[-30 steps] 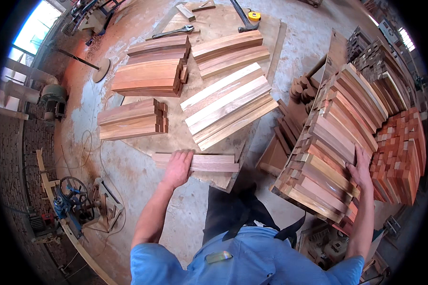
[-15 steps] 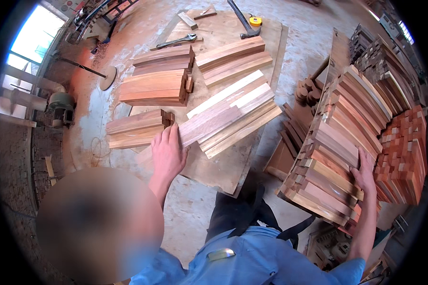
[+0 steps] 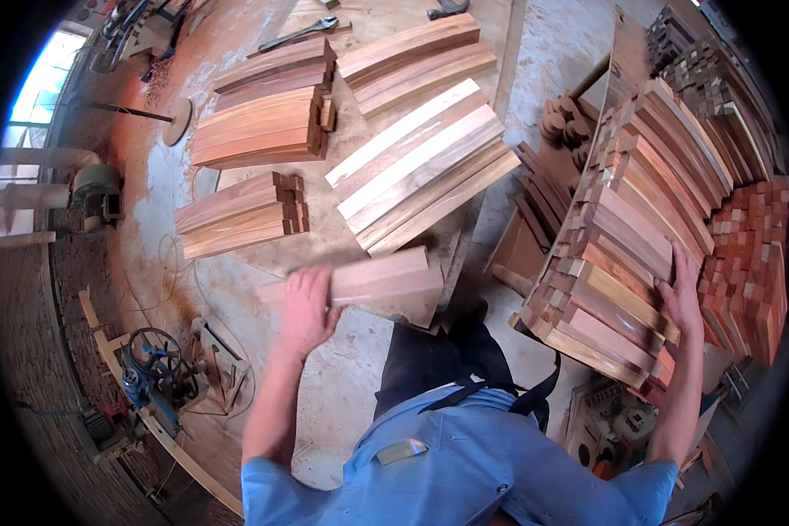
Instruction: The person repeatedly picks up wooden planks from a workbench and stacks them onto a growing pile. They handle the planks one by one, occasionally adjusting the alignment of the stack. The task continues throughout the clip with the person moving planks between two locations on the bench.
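Left hand (image 3: 309,307): clamped on pale wood (image 3: 386,279), mid-frame.
Right hand (image 3: 682,285): on stack (image 3: 636,238), right of frame; cannot tell if gripping.

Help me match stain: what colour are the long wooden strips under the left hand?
Pale pinkish-brown wooden strips, best seen in the head view.

We record that the left hand (image 3: 309,307) has drawn the pinkish boards (image 3: 381,279) down from over the pale boards (image 3: 425,162) at frame centre, where we saw them half a second ago, to just below; they now lie nearer level. The blurred disc at lower left has gone, uncovering the handwheel (image 3: 152,351). At upper centre, the hammer (image 3: 448,9) is now cut by the frame edge; the yellow tape measure has left view.
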A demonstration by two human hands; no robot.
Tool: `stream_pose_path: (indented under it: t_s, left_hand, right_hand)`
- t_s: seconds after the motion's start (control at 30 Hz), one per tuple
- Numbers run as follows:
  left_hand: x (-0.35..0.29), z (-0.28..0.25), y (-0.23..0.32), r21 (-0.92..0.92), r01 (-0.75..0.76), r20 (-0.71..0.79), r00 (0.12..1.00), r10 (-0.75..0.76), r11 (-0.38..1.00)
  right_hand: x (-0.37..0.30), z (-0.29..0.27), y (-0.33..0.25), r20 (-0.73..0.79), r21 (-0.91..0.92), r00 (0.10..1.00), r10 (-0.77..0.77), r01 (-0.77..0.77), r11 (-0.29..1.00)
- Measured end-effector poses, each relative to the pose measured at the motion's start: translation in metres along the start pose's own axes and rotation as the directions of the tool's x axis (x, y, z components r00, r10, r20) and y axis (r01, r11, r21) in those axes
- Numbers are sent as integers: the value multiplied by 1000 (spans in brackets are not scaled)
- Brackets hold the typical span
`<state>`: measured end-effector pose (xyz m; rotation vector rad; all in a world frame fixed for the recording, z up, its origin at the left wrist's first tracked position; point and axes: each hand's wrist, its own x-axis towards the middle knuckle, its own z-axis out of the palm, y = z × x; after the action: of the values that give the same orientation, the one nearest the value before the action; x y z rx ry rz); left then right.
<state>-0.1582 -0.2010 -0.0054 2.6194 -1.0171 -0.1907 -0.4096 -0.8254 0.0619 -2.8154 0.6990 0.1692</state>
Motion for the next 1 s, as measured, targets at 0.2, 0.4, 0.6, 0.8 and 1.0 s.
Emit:
stream_pose_path:
  t_s: [0.2, 0.4, 0.6, 0.8, 1.0]
  left_hand:
    - [1, 62, 4, -12, -34, 133, 991, 35, 999]
    - [21, 76, -11, -46, 10, 166, 986, -2, 999]
    - [15, 67, 8, 31, -19, 134, 991, 15, 999]
    - [-15, 63, 27, -11, 107, 26, 994, -107, 994]
    - [-29, 66, 65, -21, 126, -26, 992, -127, 992]
  right_hand:
    - [-1, -4, -7, 9, 30, 1000, 18, -18, 999]
    - [-3, 5, 11, 26, -91, 999, 22, -19, 996]
    - [3, -14, -12, 21, -11, 1000, 12, -11, 1000]
    - [-3, -13, -7, -3, 24, 1000, 27, -27, 999]
    - [-10, -16, -12, -170, -30, 984, -48, 44, 999]
